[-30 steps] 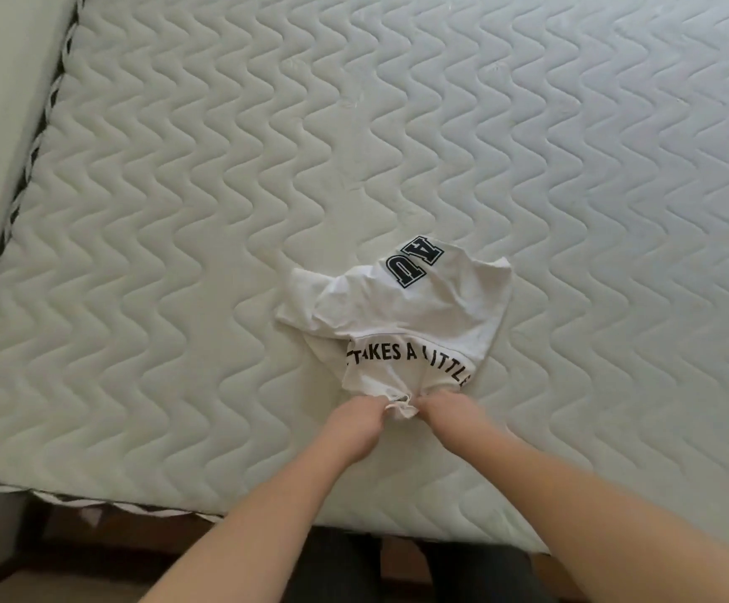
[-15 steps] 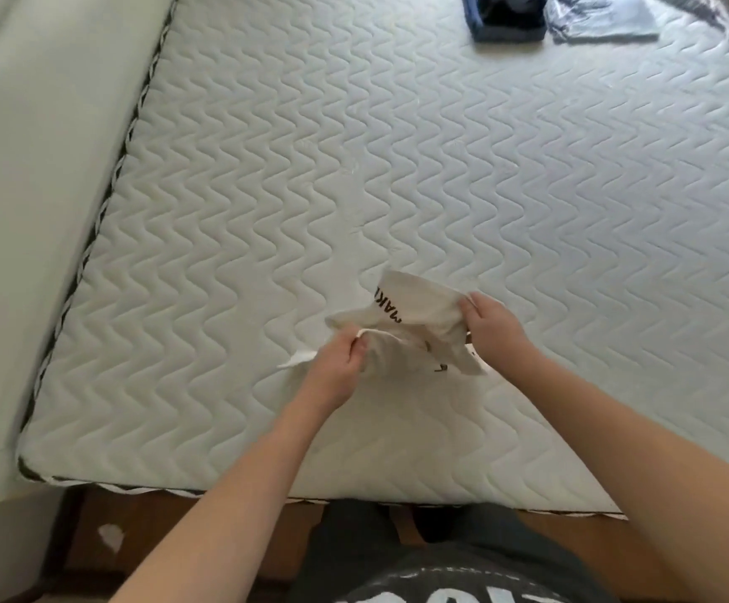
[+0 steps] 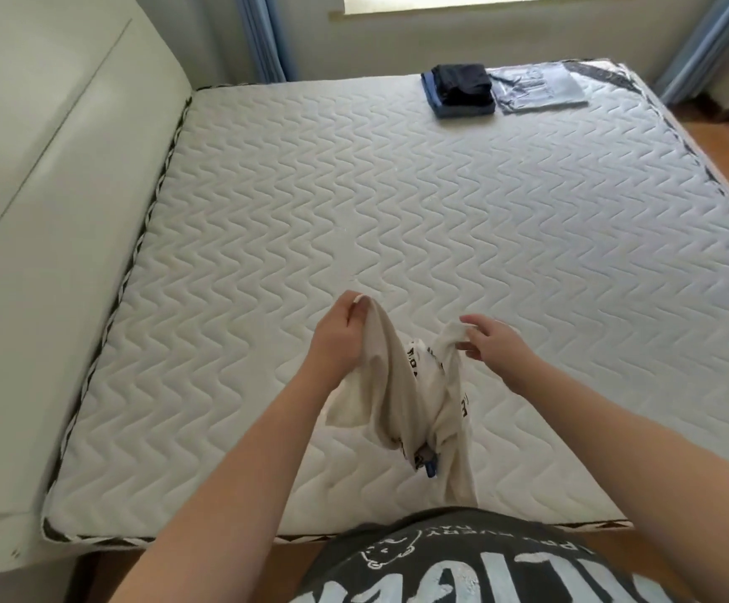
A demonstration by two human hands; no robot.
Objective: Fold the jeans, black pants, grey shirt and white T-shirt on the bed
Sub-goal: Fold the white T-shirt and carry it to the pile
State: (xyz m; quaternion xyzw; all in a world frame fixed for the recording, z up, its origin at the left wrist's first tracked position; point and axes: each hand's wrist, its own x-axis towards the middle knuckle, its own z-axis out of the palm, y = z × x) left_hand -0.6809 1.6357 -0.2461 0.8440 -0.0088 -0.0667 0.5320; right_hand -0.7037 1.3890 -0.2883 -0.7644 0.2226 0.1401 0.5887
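Observation:
The white T-shirt (image 3: 402,398) with black lettering hangs crumpled in the air above the near part of the bed (image 3: 397,211). My left hand (image 3: 341,337) grips one top edge of it. My right hand (image 3: 491,341) pinches another bunch of the cloth a little to the right, with its other fingers spread. At the bed's far right corner lie the folded black pants (image 3: 463,82) on top of the folded jeans (image 3: 439,106). The folded grey shirt (image 3: 537,87) lies flat beside them.
A pale padded headboard (image 3: 49,211) runs along the bed's left side. Blue curtains (image 3: 267,37) and a window wall stand behind the far edge. Wooden floor (image 3: 728,137) shows at the right. My dark printed shirt (image 3: 463,563) fills the bottom of the view.
The T-shirt went from lying bunched on the mattress to hanging lifted between my hands. My hands rose and moved apart. The view tilted up, showing the far stack.

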